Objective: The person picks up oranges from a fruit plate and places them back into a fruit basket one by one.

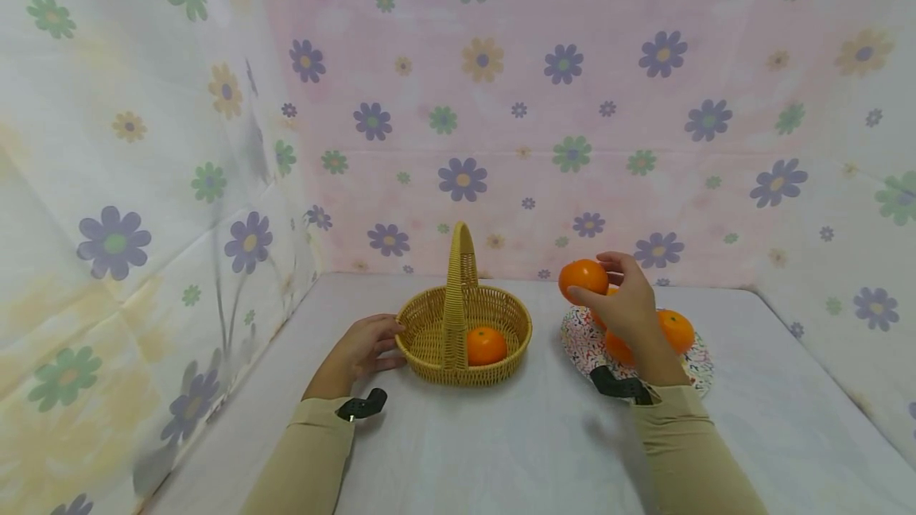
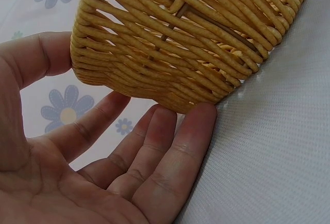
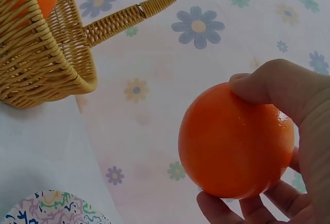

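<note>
A wicker basket with a tall arched handle stands on the table, an orange persimmon-like fruit inside it. At its left side, my left hand holds the basket, thumb at the rim and fingertips against the outer wall. My right hand grips another smooth orange fruit between thumb and fingers, raised over a speckled plate. More orange fruits lie on that plate, partly hidden behind the right hand and wrist.
A white cloth covers the table. Flower-printed fabric hangs behind it and along both sides. Black camera mounts sit on both wrists, by the beige sleeves. The plate stands to the right of the basket.
</note>
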A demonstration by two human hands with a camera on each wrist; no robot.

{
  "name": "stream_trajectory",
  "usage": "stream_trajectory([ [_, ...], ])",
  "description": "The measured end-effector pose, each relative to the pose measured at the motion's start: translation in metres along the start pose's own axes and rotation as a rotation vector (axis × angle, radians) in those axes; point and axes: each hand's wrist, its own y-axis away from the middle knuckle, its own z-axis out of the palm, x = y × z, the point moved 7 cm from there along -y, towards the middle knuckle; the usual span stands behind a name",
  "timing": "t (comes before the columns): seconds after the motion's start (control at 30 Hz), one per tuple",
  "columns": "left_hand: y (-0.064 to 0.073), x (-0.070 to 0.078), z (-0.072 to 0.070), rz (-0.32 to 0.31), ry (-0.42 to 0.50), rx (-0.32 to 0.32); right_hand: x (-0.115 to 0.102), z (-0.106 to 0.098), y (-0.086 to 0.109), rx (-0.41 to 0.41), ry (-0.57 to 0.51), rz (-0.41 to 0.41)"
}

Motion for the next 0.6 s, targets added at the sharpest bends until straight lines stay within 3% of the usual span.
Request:
stream_trajectory([
  [0.3,-0.001,-0.002,-0.002,-0.002,-0.007,-0.004,-0.010,0.005,0.002,0.028,0.050,-0.125],
  [0.6,-0.002,-0.001,-0.001,0.001,-0.001,-0.008,-0.017,0.013,0.006,-0.014,0.016,-0.120],
])
